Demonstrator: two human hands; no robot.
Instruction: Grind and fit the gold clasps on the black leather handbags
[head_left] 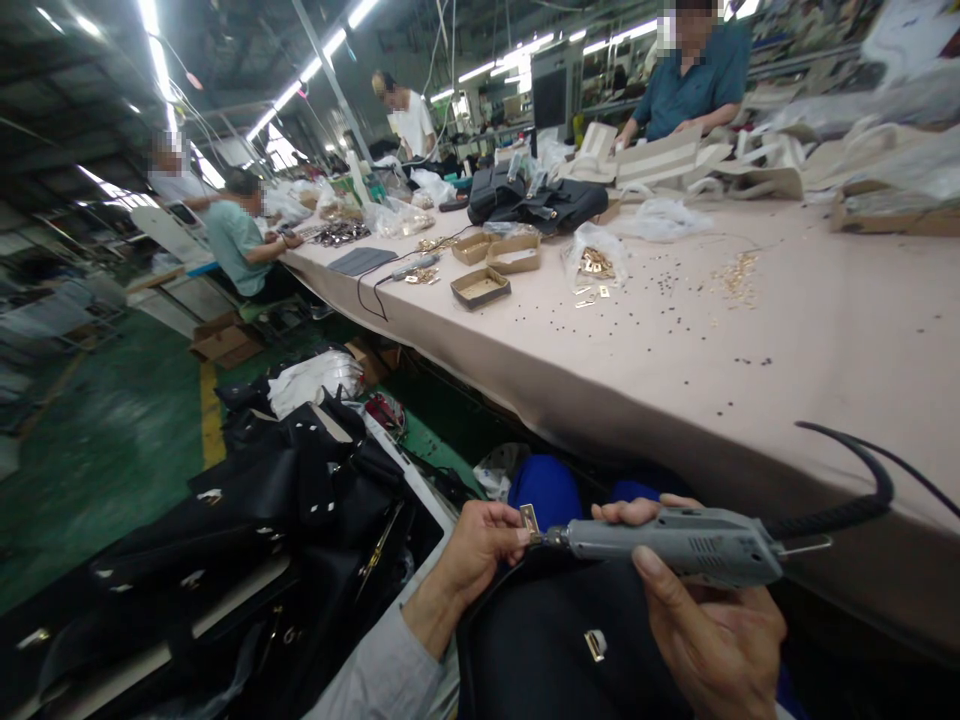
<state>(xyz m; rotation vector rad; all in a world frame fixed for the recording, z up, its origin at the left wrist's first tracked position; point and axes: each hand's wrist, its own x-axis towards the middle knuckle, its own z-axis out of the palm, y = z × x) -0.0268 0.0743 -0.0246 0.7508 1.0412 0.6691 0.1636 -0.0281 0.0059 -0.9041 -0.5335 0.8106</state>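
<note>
Pinching, with thumb and fingers of the left hand [480, 555], a small gold metal plate [529, 518], upright, just above the edge of a black bag [555, 640]. Wrapping the grip of the right hand [712, 625] around a gray power screwdriver [667, 545], with thumb pressed on the near side and tip pointed left to the lower end of the plate; too small to tell if really touching. Behind the right hand, leading away from the screwdriver with a black cable [874, 490]. Below both hands, showing on the black bag one more metal fitting [595, 645]. To the left of the bag, heaped with many black pieces [255, 540], bearing several small fittings. Beyond the hands, spread on the desk [637, 345] with small black dots, loose gold pieces [739, 275], a clear plastic bag [596, 260] of gold fittings, and three open boxes [480, 288]. Near the boxes, lying with a second gray tool [412, 268]. Farther back, piled with black bags [555, 205] and beige pieces [660, 160], beside a person in a dark teal shirt [694, 80].
</note>
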